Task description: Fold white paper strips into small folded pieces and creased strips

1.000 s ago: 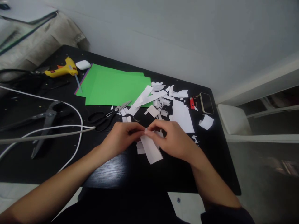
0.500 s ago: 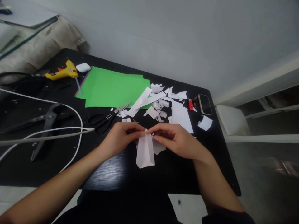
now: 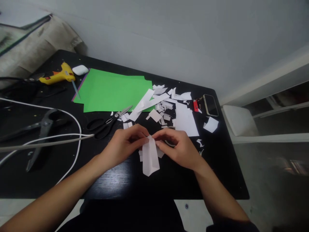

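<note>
A folded piece of white paper (image 3: pixel 150 158) hangs between my two hands above the near part of the black table. My left hand (image 3: pixel 129 140) pinches its upper left edge between thumb and fingers. From the other side, my right hand (image 3: pixel 175 143) grips the upper right edge with thumb and forefinger. The paper's lower end flares out a little and shows a crease. Behind it, other white paper shows partly, and I cannot tell whether it is joined to the held piece. Beyond my hands lie many white paper scraps (image 3: pixel 166 108).
Black-handled scissors (image 3: pixel 106 124) lie left of the scraps, by green sheets (image 3: pixel 116 91). Farther left are a yellow glue gun (image 3: pixel 60 74), a white case (image 3: pixel 80 70), large shears (image 3: pixel 44 129) and white cables (image 3: pixel 78 141). Right are white paper (image 3: pixel 185 120), a red lighter (image 3: pixel 195 105) and a phone (image 3: pixel 210 105).
The held paper has turned slightly, its lower end swinging a little. Both hands keep their pinch, with the right fingers shifted slightly along the top edge. The whole view has moved a bit.
</note>
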{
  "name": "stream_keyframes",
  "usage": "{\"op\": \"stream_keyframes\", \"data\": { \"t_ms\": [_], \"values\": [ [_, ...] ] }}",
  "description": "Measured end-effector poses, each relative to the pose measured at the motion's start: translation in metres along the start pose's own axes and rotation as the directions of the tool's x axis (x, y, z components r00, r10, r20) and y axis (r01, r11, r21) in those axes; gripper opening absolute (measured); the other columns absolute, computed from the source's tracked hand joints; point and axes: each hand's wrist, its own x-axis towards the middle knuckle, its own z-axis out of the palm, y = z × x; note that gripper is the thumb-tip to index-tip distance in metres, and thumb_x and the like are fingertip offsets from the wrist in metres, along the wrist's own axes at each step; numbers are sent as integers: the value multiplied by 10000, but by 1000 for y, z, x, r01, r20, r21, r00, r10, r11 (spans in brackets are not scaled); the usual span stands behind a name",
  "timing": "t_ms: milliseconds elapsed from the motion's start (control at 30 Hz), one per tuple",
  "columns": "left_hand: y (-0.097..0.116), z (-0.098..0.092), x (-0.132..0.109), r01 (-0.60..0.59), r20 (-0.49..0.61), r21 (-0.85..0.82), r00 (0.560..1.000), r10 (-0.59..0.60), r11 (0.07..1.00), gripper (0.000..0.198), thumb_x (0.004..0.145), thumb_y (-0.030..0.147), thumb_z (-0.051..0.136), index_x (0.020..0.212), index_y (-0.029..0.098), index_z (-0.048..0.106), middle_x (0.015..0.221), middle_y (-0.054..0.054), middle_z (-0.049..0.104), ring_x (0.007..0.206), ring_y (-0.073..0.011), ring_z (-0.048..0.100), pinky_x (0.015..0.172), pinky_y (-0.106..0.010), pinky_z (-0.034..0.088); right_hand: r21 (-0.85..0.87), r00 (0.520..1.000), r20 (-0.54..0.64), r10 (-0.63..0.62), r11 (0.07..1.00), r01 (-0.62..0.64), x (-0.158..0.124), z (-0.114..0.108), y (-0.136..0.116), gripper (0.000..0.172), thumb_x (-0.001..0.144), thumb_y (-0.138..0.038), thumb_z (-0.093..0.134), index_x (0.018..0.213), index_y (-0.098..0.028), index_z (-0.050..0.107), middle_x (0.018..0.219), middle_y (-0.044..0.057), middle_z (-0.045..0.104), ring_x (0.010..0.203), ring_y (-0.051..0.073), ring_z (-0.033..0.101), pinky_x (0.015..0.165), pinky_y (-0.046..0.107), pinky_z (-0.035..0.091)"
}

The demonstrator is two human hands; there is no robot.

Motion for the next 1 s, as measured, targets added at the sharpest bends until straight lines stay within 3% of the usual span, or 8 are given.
{"op": "stream_keyframes", "data": {
  "t_ms": [133,267,533,767,1000],
  "values": [
    [-1,-3,-1,-108,61,151,993,100,983,106,987,287,661,1045,246,739,983,24,784,838,-119,729,733,-211,554,72,1000,-9,27,997,-26,-1,2,5,184,887,-153,678,1037,-213,765,997,27,794,931,185,759,850,320,599],
    [-3,-4,0,-162,93,232,985,143,959,98,990,228,646,1036,243,731,933,40,773,805,-108,709,720,-207,524,91,998,-23,64,994,-62,-1,5,8,140,918,-212,676,1009,-208,783,971,40,799,883,196,755,776,317,589],
    [0,-3,-4,-138,94,234,988,119,962,68,1004,234,610,1044,238,664,905,44,734,789,-105,676,704,-218,506,183,994,-47,95,979,-85,-1,7,14,131,902,-320,759,988,-244,822,967,41,820,866,203,761,749,314,583],
    [0,0,-5,-133,43,205,991,127,970,62,1012,261,603,1029,226,651,862,40,707,745,-95,660,665,-208,506,264,992,-74,98,961,-75,4,10,18,93,885,-309,772,935,-249,823,932,26,821,865,181,759,777,300,596],
    [3,2,-5,-100,8,177,995,100,979,83,1010,280,596,1049,219,636,875,19,726,763,-112,686,633,-200,516,325,994,-52,94,943,-72,3,11,21,163,881,-319,783,1029,-255,805,997,33,814,919,184,766,833,323,618]
  ]
}}
